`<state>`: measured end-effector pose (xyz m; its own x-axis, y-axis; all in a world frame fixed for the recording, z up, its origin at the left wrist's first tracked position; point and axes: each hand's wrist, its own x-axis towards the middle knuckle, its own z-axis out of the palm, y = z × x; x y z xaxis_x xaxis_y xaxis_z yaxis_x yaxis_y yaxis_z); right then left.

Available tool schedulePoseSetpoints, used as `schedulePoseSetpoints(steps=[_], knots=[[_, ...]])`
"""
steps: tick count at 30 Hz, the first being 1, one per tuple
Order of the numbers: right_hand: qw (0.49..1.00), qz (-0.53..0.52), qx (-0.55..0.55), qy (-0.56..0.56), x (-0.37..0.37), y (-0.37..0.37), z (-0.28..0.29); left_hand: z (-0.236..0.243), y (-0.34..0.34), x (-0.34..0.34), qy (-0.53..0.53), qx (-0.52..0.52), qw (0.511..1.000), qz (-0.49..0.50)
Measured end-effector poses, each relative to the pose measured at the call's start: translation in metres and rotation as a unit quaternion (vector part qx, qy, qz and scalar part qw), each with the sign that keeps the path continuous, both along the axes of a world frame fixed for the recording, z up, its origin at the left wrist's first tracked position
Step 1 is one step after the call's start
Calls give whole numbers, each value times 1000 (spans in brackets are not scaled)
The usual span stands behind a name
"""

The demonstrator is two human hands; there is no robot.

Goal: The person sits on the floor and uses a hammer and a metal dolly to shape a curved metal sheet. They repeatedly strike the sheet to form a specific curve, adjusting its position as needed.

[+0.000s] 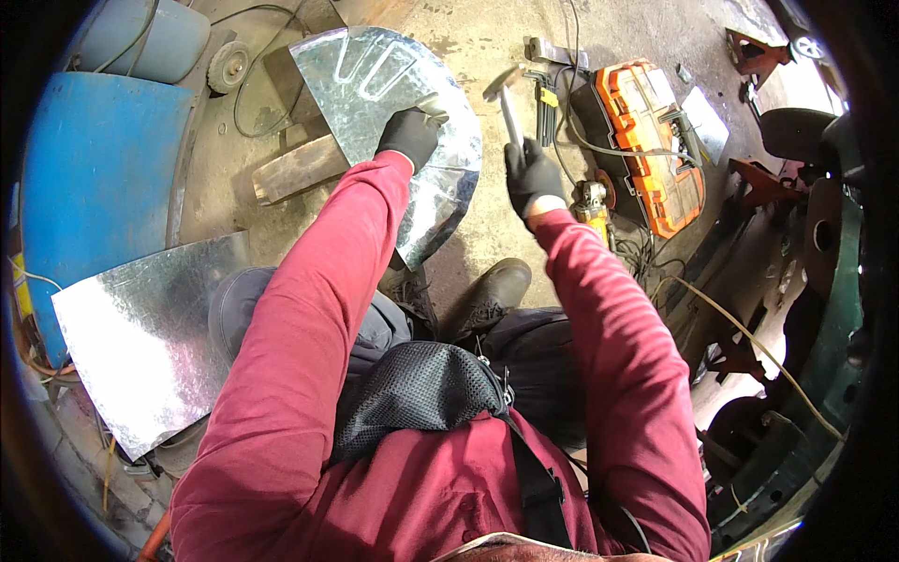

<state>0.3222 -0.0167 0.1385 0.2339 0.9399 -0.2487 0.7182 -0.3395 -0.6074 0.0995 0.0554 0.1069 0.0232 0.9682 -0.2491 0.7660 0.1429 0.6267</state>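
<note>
In my right hand (534, 176), which wears a black glove, the handle of a hammer (511, 117) is gripped, with its head raised beside the sheet. My left hand (409, 137), also in a black glove, is closed over a rounded piece of shiny sheet metal (361, 98). A small pale metal end (433, 106) shows past its fingers; what it belongs to I cannot make out. Bright finger-like bands run across the far part of the sheet. A wooden block (298, 170) lies at the sheet's left edge, partly under it.
Right of the hammer stand an orange and black toolbox (655, 140), a hex key set (546, 108) and a yellow angle grinder (592, 206), with cables around them. Another metal sheet (154, 328) and a blue panel (103, 178) are at left. My boots are below the sheet.
</note>
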Motion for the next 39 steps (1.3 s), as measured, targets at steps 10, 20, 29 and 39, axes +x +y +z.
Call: schedulePoseSetpoints(steps=[10, 20, 29, 39], knots=[[947, 115, 291, 74, -3, 2, 231, 7, 14, -9, -9, -22, 999, -40], [962, 265, 38, -62, 6, -25, 135, -40, 33, -21, 95, 9, 989, -112], [972, 191, 128, 41, 16, -17, 157, -62, 10, -24, -113, 176, 976, -59], [937, 106, 266, 198, 12, 4, 229, -28, 23, -18, -14, -26, 999, -29]])
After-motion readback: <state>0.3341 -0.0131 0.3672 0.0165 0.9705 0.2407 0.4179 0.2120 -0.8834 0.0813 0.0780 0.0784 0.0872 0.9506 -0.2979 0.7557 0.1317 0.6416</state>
